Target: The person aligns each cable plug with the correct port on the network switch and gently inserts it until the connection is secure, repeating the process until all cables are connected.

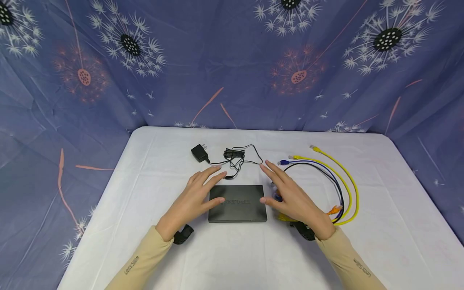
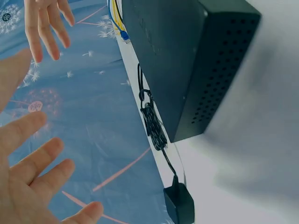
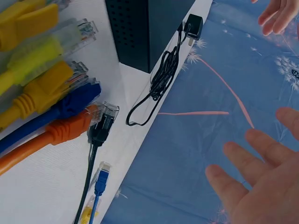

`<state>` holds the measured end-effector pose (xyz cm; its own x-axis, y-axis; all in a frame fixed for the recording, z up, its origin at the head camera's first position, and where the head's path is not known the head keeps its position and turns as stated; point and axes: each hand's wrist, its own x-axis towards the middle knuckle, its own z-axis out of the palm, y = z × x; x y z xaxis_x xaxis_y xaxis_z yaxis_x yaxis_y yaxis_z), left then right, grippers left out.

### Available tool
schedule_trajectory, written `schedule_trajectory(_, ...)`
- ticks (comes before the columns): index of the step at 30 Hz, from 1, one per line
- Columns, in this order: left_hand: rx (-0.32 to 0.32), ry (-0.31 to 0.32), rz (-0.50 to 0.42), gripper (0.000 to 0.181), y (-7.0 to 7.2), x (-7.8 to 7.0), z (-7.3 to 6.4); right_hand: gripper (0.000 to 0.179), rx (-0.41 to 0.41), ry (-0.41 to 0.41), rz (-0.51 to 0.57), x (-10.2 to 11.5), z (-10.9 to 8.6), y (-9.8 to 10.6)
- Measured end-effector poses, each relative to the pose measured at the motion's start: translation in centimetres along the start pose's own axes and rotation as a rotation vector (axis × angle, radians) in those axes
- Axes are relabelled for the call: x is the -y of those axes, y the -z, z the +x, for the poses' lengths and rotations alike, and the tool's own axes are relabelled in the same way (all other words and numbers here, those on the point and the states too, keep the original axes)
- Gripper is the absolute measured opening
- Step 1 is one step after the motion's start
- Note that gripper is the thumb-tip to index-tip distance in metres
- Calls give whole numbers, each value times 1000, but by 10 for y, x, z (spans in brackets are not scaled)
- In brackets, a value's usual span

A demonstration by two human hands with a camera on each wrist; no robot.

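- As both your forearms angle inward over a white table (image 1: 235, 257), your left hand (image 1: 197, 195) hovers at the left edge of a black box (image 1: 237, 206), its back toward the head camera and its thumb spread away from the fingers.
- Opposite it, your right hand (image 1: 291, 197) mirrors the pose at the box's right edge, fingers extended up and inward, thumb pointing across toward the left one.
- Your two hands are well apart, with the box between them; both are empty, fingers loosely spread, and the left wrist view shows the left fingers clear of the box.
- Flat on the table between your hands lies the box, faint lettering on its top; the left wrist view shows rows of small holes along one side.
- Beyond your left fingertips sits a black power adapter (image 1: 199, 153), joined to a bundled black cord (image 1: 234, 153) behind the box.
- Around and partly beneath your right hand, as the head camera sees it, curve yellow cables (image 1: 356, 197), a blue cable (image 1: 284, 162) and a black cable (image 1: 341, 195), with an orange plug (image 1: 334, 210) near your wrist.
- Tan sleeves (image 1: 141, 257) cover your forearms up to the wrists, before a blue dandelion-print curtain (image 1: 246, 72).
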<state>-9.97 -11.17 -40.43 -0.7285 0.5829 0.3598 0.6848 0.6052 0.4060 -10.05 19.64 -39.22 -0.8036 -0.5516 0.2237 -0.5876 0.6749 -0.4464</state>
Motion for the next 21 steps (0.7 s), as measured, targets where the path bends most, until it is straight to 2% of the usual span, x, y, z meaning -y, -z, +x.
schedule_trajectory(11, 119, 100, -83, 75, 5, 6, -11, 90, 81, -50, 109, -3, -5, -2)
schedule_trajectory(21, 194, 174, -148, 83, 5, 9, -17, 95, 126, -75, 202, -9, -9, -10)
